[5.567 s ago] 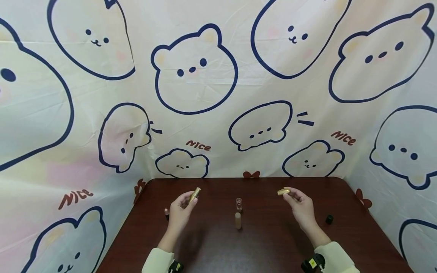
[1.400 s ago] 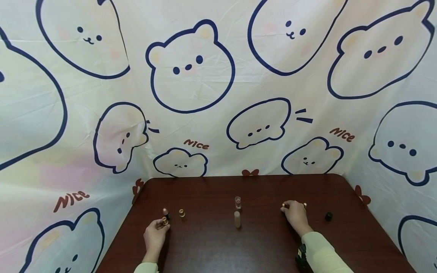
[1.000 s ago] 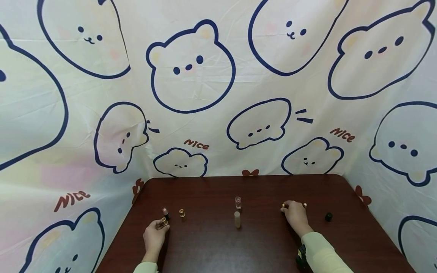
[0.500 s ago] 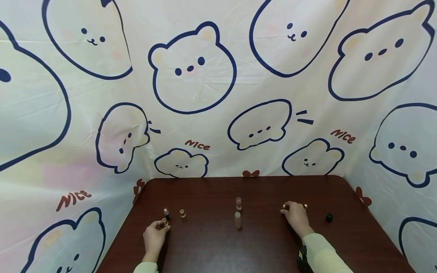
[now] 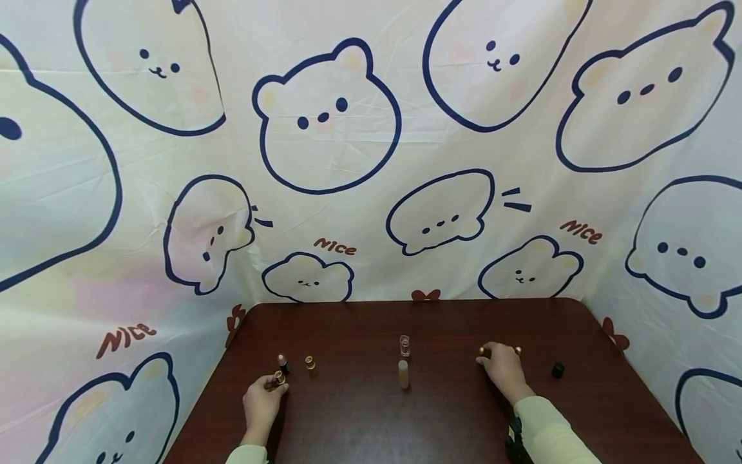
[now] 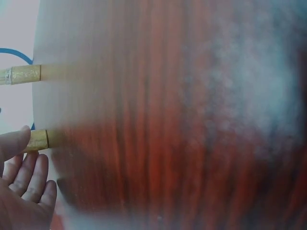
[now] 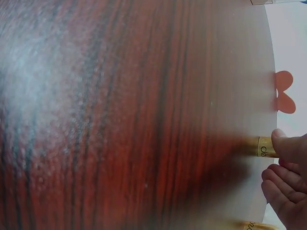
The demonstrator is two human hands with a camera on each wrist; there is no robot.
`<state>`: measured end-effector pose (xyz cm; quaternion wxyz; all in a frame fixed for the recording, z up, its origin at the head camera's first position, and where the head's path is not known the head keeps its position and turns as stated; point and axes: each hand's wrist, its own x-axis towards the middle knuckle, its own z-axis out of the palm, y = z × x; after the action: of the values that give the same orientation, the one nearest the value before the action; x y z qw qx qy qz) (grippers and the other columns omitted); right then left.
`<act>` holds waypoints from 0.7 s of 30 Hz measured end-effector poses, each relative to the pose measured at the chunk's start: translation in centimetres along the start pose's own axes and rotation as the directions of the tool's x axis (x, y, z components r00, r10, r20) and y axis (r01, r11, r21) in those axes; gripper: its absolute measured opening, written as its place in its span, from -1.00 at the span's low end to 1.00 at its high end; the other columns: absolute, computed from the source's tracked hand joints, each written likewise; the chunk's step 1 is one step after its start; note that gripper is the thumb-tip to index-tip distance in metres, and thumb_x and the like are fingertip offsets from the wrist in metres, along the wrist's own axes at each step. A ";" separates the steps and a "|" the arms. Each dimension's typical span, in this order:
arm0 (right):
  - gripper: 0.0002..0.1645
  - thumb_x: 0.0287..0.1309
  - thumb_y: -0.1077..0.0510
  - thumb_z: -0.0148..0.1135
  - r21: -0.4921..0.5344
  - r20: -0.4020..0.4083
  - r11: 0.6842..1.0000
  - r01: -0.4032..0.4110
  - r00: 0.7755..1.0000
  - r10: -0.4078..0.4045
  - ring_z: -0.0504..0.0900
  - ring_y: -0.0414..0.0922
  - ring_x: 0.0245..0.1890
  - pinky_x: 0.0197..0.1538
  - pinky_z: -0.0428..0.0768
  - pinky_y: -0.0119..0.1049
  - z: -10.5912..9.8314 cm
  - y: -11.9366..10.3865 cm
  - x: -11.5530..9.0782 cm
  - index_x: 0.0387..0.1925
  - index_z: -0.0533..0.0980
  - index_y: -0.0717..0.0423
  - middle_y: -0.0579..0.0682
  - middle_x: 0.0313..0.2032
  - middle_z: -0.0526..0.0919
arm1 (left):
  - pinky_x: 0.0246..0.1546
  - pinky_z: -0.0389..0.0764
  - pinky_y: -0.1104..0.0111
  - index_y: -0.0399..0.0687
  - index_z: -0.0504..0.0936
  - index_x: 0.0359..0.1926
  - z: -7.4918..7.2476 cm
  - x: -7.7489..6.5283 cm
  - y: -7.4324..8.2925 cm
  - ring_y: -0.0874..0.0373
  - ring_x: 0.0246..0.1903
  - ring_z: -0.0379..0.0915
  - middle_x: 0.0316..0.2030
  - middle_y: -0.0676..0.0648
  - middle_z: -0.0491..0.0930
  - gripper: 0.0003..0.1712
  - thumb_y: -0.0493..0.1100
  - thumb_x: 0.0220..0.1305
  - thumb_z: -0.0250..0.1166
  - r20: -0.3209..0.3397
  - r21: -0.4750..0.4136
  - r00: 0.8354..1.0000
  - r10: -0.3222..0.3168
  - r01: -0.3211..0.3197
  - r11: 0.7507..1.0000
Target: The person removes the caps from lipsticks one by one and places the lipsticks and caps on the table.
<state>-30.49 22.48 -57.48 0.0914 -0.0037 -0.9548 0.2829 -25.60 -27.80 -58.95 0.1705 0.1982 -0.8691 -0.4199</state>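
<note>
In the head view, my left hand (image 5: 263, 407) pinches an upright gold lipstick tube (image 5: 280, 377) standing on the table at the front left. Beside it are a black-based lipstick with its pink bullet showing (image 5: 282, 363) and a second gold lipstick tube (image 5: 310, 364). The left wrist view shows thumb and fingertips on the gold tube (image 6: 39, 140). At the right, my right hand (image 5: 503, 368) pinches a small gold cap (image 5: 482, 351), lettered in the right wrist view (image 7: 265, 147). Another gold cap (image 5: 518, 350) is mostly hidden behind that hand.
A clear-topped tube (image 5: 404, 347) and a beige tube (image 5: 403, 375) stand mid-table, one behind the other. A black cap (image 5: 558, 370) sits at the right. The brown table (image 5: 371, 425) ends at a cloth wall (image 5: 371, 219) printed with bears.
Since the oldest frame, both hands have come down to the tabletop with their gold pieces, the left one moving leftward. Over the last second and a half, both hands stay still.
</note>
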 end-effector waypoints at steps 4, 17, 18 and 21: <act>-0.62 0.10 0.29 0.39 0.013 0.006 1.000 -0.005 1.000 0.005 0.63 0.24 -0.14 -0.17 0.59 0.09 0.0 0.1 -0.1 -0.07 0.57 0.45 0.35 -0.14 0.64 | -0.47 0.58 0.18 -0.44 0.63 -0.21 0.0 0.0 0.2 -0.20 -0.30 0.60 -0.33 -0.33 0.65 -0.73 -0.40 0.04 0.44 0.014 -0.003 1.000 -0.011 0.011 1.000; -0.58 0.10 0.23 0.40 -0.004 -0.028 1.000 -0.005 1.000 0.004 0.61 0.25 -0.14 -0.18 0.58 0.10 -0.8 -0.1 0.3 -0.06 0.56 0.45 0.34 -0.14 0.64 | -0.43 0.59 0.14 -0.44 0.63 -0.19 -0.1 0.1 0.3 -0.21 -0.28 0.58 -0.32 -0.33 0.65 -0.72 -0.39 0.06 0.43 0.025 0.003 0.999 -0.020 0.020 1.000; -0.57 0.10 0.23 0.40 -0.002 -0.035 1.000 -0.003 0.999 0.003 0.61 0.24 -0.13 -0.17 0.58 0.11 -0.9 -0.4 0.3 -0.05 0.56 0.44 0.34 -0.13 0.64 | -0.43 0.59 0.14 -0.44 0.63 -0.19 -0.1 0.1 0.3 -0.21 -0.28 0.58 -0.32 -0.33 0.65 -0.72 -0.38 0.06 0.43 0.024 0.006 0.999 -0.022 0.021 1.000; -0.56 0.10 0.21 0.41 0.014 -0.051 1.000 0.002 0.999 -0.002 0.64 0.20 -0.17 -0.16 0.57 0.12 -1.1 -1.2 0.2 -0.03 0.57 0.42 0.31 -0.14 0.65 | -0.43 0.59 0.14 -0.44 0.63 -0.19 -0.1 0.0 0.2 -0.20 -0.28 0.59 -0.31 -0.33 0.65 -0.72 -0.38 0.06 0.43 0.020 0.012 0.999 -0.024 0.024 1.000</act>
<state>-30.48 22.07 -55.85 0.1162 -0.0094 -0.9501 0.2893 -25.65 -27.75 -58.75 0.1554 0.2055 -0.8708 -0.4187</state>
